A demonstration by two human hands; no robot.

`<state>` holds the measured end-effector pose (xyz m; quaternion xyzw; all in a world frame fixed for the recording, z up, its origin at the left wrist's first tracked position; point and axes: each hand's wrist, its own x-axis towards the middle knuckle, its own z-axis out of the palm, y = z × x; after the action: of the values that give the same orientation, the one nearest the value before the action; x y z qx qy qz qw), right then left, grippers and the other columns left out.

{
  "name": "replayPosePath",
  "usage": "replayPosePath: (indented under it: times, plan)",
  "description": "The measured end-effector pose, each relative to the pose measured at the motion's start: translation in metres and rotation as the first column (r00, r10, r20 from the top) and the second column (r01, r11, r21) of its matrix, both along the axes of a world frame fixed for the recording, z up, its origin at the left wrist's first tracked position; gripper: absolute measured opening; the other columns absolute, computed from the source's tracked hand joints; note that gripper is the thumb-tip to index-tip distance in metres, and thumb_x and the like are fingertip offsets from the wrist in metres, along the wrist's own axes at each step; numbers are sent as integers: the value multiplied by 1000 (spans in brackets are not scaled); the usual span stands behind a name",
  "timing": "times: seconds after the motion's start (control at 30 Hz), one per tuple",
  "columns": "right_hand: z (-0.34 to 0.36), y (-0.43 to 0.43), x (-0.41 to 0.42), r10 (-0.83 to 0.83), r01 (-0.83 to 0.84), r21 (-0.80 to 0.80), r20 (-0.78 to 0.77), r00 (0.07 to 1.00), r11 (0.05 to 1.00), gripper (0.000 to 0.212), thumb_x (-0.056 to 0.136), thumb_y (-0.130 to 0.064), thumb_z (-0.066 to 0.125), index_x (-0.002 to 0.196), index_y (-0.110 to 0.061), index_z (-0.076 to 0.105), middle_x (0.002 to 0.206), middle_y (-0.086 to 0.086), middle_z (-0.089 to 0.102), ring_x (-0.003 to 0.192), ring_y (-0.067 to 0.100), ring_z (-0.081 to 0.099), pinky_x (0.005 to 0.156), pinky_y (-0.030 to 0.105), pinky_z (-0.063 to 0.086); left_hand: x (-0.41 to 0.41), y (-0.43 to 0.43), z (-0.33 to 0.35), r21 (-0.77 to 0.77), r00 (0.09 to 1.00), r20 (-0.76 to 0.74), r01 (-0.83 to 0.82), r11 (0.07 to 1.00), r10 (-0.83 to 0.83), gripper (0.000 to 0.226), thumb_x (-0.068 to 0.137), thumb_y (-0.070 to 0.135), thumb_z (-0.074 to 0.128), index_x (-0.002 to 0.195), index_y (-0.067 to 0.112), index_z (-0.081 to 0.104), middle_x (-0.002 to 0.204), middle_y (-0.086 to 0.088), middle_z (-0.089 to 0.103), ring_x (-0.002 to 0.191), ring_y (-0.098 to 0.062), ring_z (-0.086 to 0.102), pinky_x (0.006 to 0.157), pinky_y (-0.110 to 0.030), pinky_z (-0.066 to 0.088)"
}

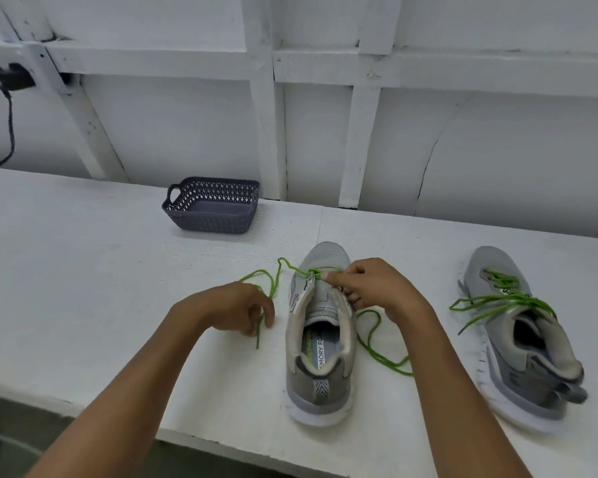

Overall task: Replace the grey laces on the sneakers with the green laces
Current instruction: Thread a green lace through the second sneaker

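A grey sneaker (320, 343) stands in the middle of the white table, toe pointing away. A green lace (277, 274) runs through its lowest eyelets near the toe. My right hand (377, 288) pinches the lace at the right eyelet row, over the tongue. My left hand (235, 307) sits left of the shoe with its fingers curled round the lace's left end, which hangs to the table. The lace's other end lies looped on the table at the shoe's right. A second grey sneaker (518, 336) at the right carries a green lace (497, 298) through several eyelets, its ends loose.
A dark slotted plastic basket (212, 209) stands at the back of the table (83, 270), against the white panelled wall. A black plug and cable (4, 98) hang at the far left. The table's front edge runs just below the sneakers.
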<state>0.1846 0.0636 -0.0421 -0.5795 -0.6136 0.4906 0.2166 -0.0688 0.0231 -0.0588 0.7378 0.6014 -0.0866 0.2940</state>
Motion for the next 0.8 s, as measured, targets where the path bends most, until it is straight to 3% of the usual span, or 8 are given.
replayPosePath:
  times: [0.13,0.2,0.27,0.33,0.47,0.53,0.6,0.8]
  plan:
    - [0,-7,-1,-32,32,-1,-4,999,999,23,78,-25,79,81,-10,61,69,6,56,60,15,54,56,25,49,-5,6,-8,95,997,6,71,993,-72,16,84,12,71,89,26,74,86,12,62,79,-6,55,64,-16,41]
    - [0,-9,-1,-94,94,7,-23,995,996,17,79,-18,72,73,-9,58,64,7,50,58,17,51,57,28,49,-6,9,-7,173,993,59,89,981,-101,15,87,12,68,88,27,69,94,8,61,87,-10,56,71,-19,45]
    - [1,-12,-1,-166,167,21,-34,986,986,19,79,-15,67,66,-8,55,62,8,47,56,19,51,57,30,51,-5,14,-4,260,973,211,37,965,-94,20,91,15,66,84,33,62,102,8,63,94,-13,58,81,-29,50]
    - [3,-13,0,-209,210,26,-39,977,977,29,79,-10,62,55,-10,45,55,4,39,49,16,45,54,28,48,0,18,3,306,914,406,-108,946,-27,19,94,20,65,84,35,59,102,11,66,92,-15,62,81,-37,53]
    - [4,-15,3,-270,271,-11,-87,959,963,33,80,0,55,52,-11,41,50,1,36,42,12,40,50,24,45,24,29,19,290,737,676,-264,920,-1,15,94,12,64,100,26,65,83,8,67,76,-8,64,73,-29,53]
    - [3,-15,4,-302,297,-57,-135,944,953,24,80,3,54,60,-7,48,61,8,40,47,13,42,45,22,44,37,34,25,288,738,674,-237,928,-21,17,94,11,62,104,23,69,79,11,67,70,-2,63,71,-21,52]
    - [2,-16,4,-339,323,-114,-175,924,940,11,81,4,54,75,-3,59,70,13,46,54,15,46,44,21,45,49,41,29,319,800,598,-190,929,-42,13,94,15,63,98,23,72,79,14,68,70,0,61,69,-18,48]
    - [-3,-18,11,-391,350,-190,-258,883,917,24,83,9,51,100,20,64,61,10,54,45,10,52,44,21,47,74,56,30,373,924,337,44,927,-179,12,89,20,67,91,17,78,81,9,71,72,-4,60,65,-18,46]
